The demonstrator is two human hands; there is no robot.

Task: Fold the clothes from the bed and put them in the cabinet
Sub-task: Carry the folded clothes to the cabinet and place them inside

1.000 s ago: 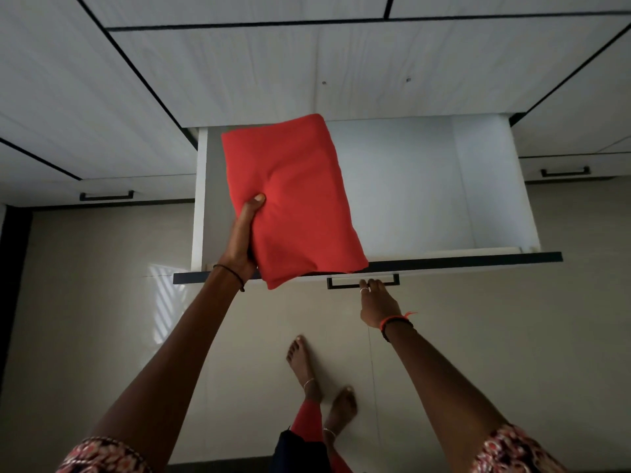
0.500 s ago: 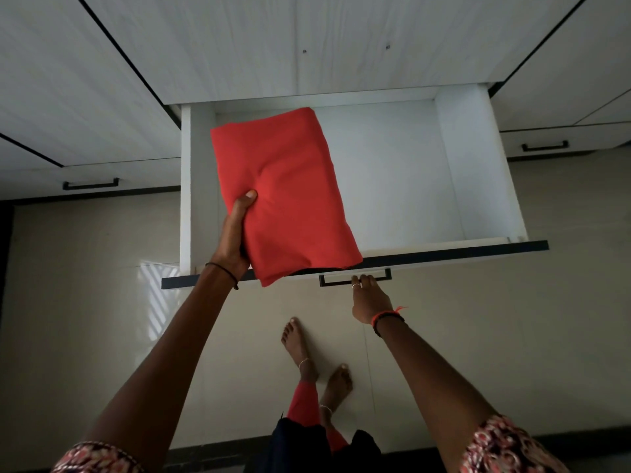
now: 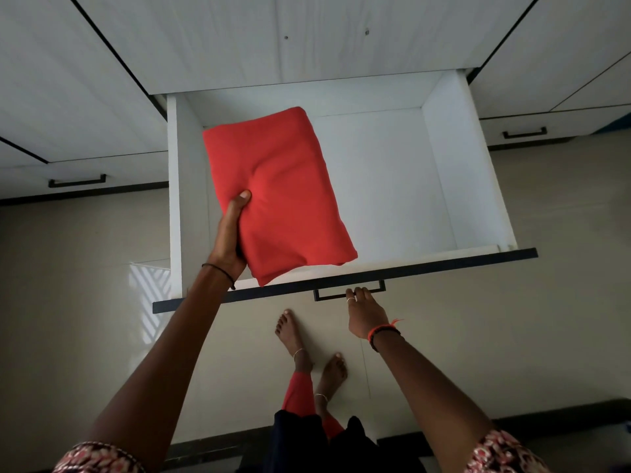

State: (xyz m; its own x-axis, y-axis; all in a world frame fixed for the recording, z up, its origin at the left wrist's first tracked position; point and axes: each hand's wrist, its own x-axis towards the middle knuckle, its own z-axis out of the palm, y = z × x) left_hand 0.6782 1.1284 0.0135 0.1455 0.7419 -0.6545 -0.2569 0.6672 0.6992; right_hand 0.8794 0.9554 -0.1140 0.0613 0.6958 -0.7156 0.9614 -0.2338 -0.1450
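Folded red cloth [image 3: 276, 196]: a neat rectangular packet, held over the left half of the open drawer [image 3: 467, 172], long side running front to back, near corner overlapping the front rim; not yet set down, as far as can be judged.
Reason for that spot: lined up close to the left wall, probably to leave the bare right side free for more clothes.
Left hand [image 3: 228, 240]: clamped on the packet's near left edge, thumb pressed on top and denting the fabric, fingers hidden beneath; a pinch at one edge, likely chosen to keep the folds together on the way down.
Left arm: stretched forward and nearly straight, wrist over the front-left corner of the drawer, thin dark band at the wrist.
Right hand [image 3: 365, 312]: back of the hand up, fingertips on the drawer handle [image 3: 329, 297] at its right part; curled round the bar or only resting on it, impossible to tell.
Purpose of that touch: probably to steady the drawer while pulled out.
Cabinet [image 3: 307, 35]: pale wood-grain fronts above and on both sides, other drawers closed.
Below: bare feet [image 3: 297, 339] on a pale tiled floor [image 3: 512, 336].
Step in hand: lowering and releasing the packet.
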